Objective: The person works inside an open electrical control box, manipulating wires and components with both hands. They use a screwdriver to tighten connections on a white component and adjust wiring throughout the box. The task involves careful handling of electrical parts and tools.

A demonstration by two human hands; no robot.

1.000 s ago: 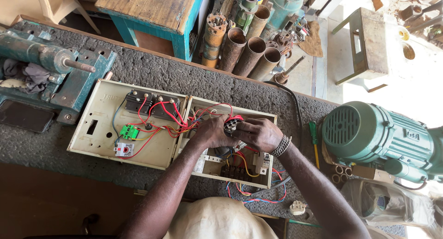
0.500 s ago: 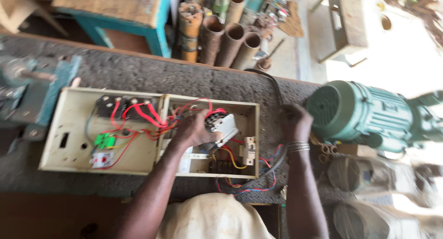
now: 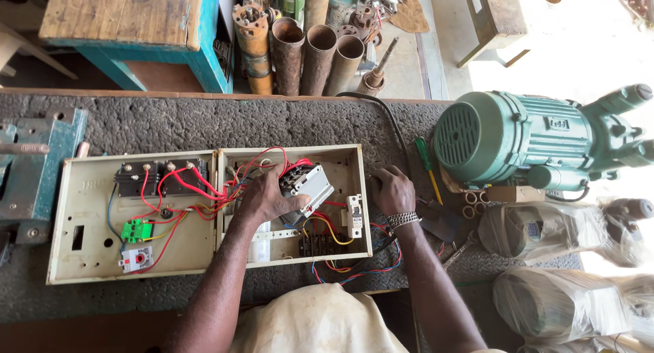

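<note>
While the grey contactor block (image 3: pixel 308 184) is gripped by the left hand (image 3: pixel 269 198) inside the opened cream control box (image 3: pixel 354 155), loose red wires (image 3: pixel 197 189) remain unrouted, and the right hand (image 3: pixel 393 189) is rested, fingers curled, empty, on the bench (image 3: pixel 170 121).

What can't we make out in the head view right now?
- Left hand grip on the grey component: palm covers the contact.
- Right hand: fingers curl down on the bench beside the box; whatever lies under them is hidden.
- Green motor: far end washed out by glare.
</note>
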